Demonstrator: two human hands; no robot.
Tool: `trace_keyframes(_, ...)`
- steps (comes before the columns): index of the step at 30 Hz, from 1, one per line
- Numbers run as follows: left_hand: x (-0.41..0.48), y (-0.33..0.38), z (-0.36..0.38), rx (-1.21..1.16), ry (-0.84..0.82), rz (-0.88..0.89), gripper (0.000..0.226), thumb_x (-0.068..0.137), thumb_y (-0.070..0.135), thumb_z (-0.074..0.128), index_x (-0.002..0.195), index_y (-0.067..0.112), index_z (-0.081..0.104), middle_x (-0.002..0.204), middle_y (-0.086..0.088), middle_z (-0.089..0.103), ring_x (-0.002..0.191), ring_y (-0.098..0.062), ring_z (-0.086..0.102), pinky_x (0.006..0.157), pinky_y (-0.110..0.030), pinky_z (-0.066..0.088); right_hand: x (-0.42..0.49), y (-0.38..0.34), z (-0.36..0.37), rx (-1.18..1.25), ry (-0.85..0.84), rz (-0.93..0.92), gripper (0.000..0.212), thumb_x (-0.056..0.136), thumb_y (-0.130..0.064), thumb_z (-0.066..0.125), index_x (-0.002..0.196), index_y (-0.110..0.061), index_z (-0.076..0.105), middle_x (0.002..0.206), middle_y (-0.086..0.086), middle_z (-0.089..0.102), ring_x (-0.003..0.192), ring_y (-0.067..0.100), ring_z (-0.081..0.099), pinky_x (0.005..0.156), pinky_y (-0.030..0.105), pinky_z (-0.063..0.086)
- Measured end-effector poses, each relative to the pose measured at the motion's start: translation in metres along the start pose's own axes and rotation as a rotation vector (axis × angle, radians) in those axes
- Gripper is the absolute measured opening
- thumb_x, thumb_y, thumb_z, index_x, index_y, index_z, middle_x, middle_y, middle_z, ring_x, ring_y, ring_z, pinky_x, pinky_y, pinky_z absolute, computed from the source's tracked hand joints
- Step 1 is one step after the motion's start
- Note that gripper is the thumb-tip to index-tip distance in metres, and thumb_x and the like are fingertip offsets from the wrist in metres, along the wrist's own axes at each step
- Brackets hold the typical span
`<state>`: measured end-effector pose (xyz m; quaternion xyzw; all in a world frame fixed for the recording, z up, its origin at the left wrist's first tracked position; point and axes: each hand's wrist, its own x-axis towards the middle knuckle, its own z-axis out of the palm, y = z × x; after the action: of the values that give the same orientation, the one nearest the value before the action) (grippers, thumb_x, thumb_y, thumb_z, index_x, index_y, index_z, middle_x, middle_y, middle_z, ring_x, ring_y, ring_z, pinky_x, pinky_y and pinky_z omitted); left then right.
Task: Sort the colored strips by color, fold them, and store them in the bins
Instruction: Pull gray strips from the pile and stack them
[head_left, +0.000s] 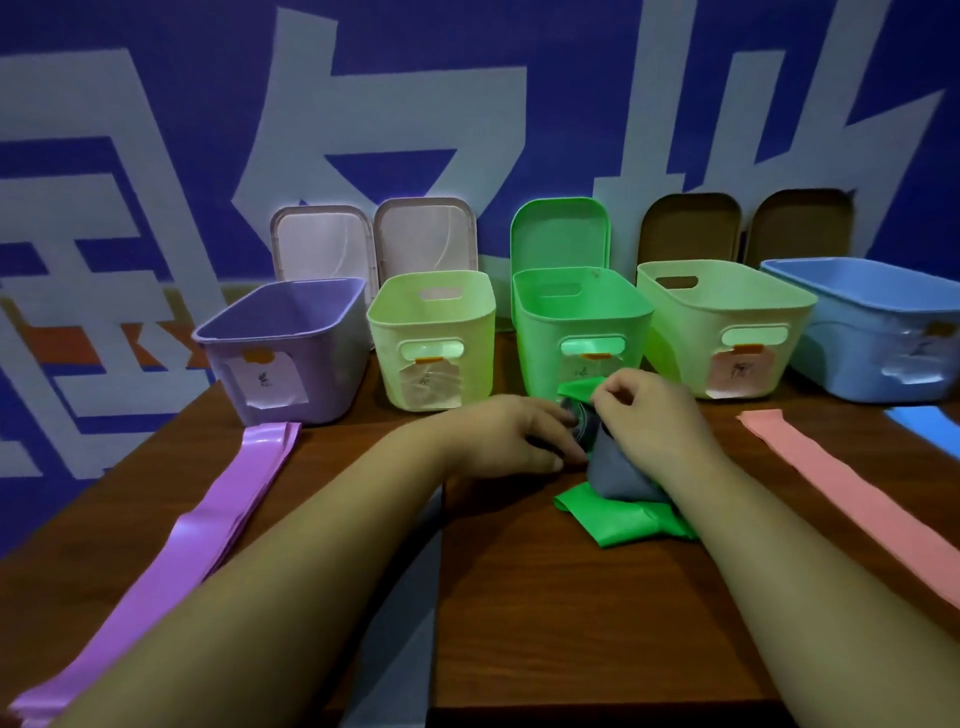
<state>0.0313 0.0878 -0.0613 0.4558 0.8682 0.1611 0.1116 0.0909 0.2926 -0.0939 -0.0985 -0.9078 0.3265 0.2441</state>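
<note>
A folded grey strip lies in front of the green bin, on top of a bunched green strip. My left hand grips the grey strip's left end with curled fingers. My right hand pinches its top edge from the right. A purple strip runs along the left of the wooden table. A pink strip lies at the right, and a blue strip shows at the far right edge.
Five open bins stand in a row at the back: purple, pale green, green, another pale green, blue. Their lids lean on the blue wall behind. The table's left edge runs close to the purple strip.
</note>
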Motion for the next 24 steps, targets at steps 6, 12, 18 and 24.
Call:
trace_keyframes(6, 0.003, -0.014, 0.01, -0.137, 0.287, 0.038, 0.035, 0.097, 0.018, 0.074, 0.128, 0.033, 0.072, 0.121, 0.02, 0.071, 0.111, 0.006, 0.063, 0.101, -0.02, 0.048, 0.002, -0.002, 0.0, 0.039, -0.014, -0.051, 0.007, 0.101, -0.026, 0.062, 0.098, -0.028, 0.068, 0.086, -0.008, 0.068, 0.082, 0.009, 0.062, 0.067, 0.028, 0.046)
trace_keyframes(12, -0.003, -0.005, -0.002, -0.556, 0.611, 0.088, 0.037, 0.094, -0.003, 0.07, 0.121, 0.022, 0.067, 0.107, 0.019, 0.069, 0.095, -0.009, 0.071, 0.084, -0.033, 0.062, 0.002, -0.006, -0.006, 0.074, -0.041, -0.105, 0.02, 0.098, -0.018, 0.063, 0.112, -0.033, 0.06, 0.085, -0.008, 0.066, 0.077, 0.004, 0.059, 0.062, 0.025, 0.041)
trace_keyframes(18, -0.01, -0.004, -0.001, -0.681, 0.582, 0.037, 0.042, 0.097, -0.002, 0.068, 0.133, 0.02, 0.065, 0.112, 0.009, 0.068, 0.098, -0.001, 0.068, 0.089, -0.024, 0.059, -0.006, -0.009, -0.011, 0.091, -0.109, -0.217, 0.036, 0.099, -0.02, 0.066, 0.132, -0.035, 0.062, 0.096, -0.016, 0.063, 0.09, 0.0, 0.059, 0.071, 0.023, 0.044)
trace_keyframes(24, -0.006, -0.013, 0.003, -0.772, 0.616, -0.112, 0.032, 0.093, 0.007, 0.076, 0.123, 0.016, 0.07, 0.105, -0.01, 0.076, 0.094, -0.022, 0.074, 0.085, -0.037, 0.062, -0.01, -0.008, -0.012, 0.099, -0.148, -0.247, 0.029, 0.098, -0.025, 0.062, 0.122, -0.039, 0.07, 0.106, -0.012, 0.066, 0.099, 0.011, 0.06, 0.082, 0.036, 0.053)
